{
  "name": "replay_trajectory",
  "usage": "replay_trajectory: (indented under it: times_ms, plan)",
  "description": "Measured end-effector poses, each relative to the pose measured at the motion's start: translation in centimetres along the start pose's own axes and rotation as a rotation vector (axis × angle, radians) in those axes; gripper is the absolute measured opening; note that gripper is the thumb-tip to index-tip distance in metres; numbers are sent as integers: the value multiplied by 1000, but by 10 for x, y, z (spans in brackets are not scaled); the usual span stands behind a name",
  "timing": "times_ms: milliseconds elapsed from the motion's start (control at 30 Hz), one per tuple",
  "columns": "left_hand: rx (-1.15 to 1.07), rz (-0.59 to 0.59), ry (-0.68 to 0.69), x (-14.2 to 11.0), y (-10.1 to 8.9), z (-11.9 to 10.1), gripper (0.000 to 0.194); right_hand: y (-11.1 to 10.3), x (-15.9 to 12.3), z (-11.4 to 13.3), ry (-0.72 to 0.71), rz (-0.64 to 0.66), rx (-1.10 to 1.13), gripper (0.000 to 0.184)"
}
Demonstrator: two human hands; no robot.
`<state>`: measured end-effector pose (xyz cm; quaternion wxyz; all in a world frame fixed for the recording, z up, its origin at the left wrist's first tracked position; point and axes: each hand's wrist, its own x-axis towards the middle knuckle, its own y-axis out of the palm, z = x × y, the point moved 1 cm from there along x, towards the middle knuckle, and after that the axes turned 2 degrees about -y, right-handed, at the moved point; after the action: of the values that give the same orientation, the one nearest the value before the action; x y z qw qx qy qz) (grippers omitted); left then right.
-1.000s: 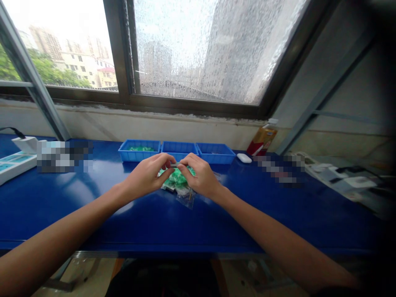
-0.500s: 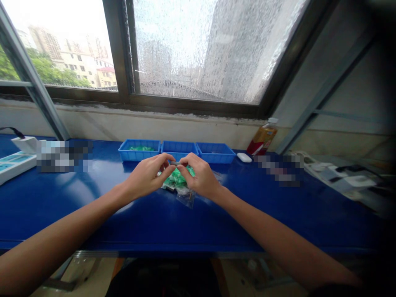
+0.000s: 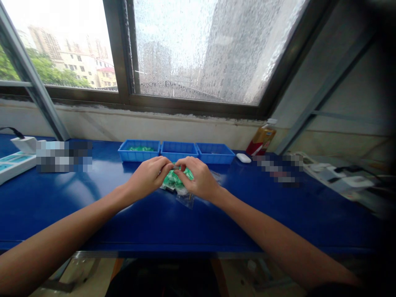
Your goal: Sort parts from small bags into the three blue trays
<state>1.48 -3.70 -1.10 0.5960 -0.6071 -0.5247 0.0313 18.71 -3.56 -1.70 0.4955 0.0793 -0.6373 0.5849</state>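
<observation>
A small grey part (image 3: 176,167) is pinched between my two hands, too small to name closely. My left hand (image 3: 151,174) has thumb and forefinger closed on its left end. From the other side my right hand (image 3: 200,178) bends its finger and thumb tips onto the right end. Behind and below the fingers lies a pile of green pieces (image 3: 171,180), partly covered by both hands. A clear plastic bag (image 3: 185,201) sticks out at the pile's front.
Three blue bins stand along the back: the left bin (image 3: 139,156) has green pieces inside, beside the middle bin (image 3: 179,147) and right bin (image 3: 215,158). A white case (image 3: 243,158) and a drink bottle (image 3: 261,139) are to their right. A power strip (image 3: 17,165) lies far left.
Both hands have dropped slightly toward the pile with the small grey part between them. The right thumb and forefinger are a little further apart. The bins and pile have stayed put.
</observation>
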Motion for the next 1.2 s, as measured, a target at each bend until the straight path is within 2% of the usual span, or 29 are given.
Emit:
replay_trajectory:
  times_ms: [100,200,300,400,500,600,700,800,900,1000,1100,1200]
  plan:
    - [5,73,-43,-1,1,0,30,0,1,-9,-4,3,-64,18]
    - [16,180,-40,-3,3,-2,27,-1,2,-34,123,-62,-122,22]
    - [-3,283,115,-7,2,-9,24,-2,2,-65,244,-140,-218,23]
    - [13,372,306,-11,0,-17,35,-1,1,-87,294,-187,-333,23]
    - [91,406,367,-13,0,-21,37,2,1,-94,318,-150,-394,22]
    - [111,405,392,-13,3,-20,23,5,1,-93,327,-128,-396,23]
    - [90,343,408,-11,5,-18,17,4,2,-87,311,-164,-372,25]
    - [64,181,329,-6,1,-16,19,-1,3,-72,262,-166,-296,24]
    - [25,-28,147,-1,-7,-9,18,-8,4,-45,247,-90,-125,24]
    - [-43,-141,-83,2,-13,1,18,-11,4,-16,271,-15,127,31]
    - [-160,-165,-214,3,-14,8,19,-6,3,5,363,-2,419,41]
    - [-266,-168,-195,3,-11,6,17,2,4,10,569,-10,756,43]
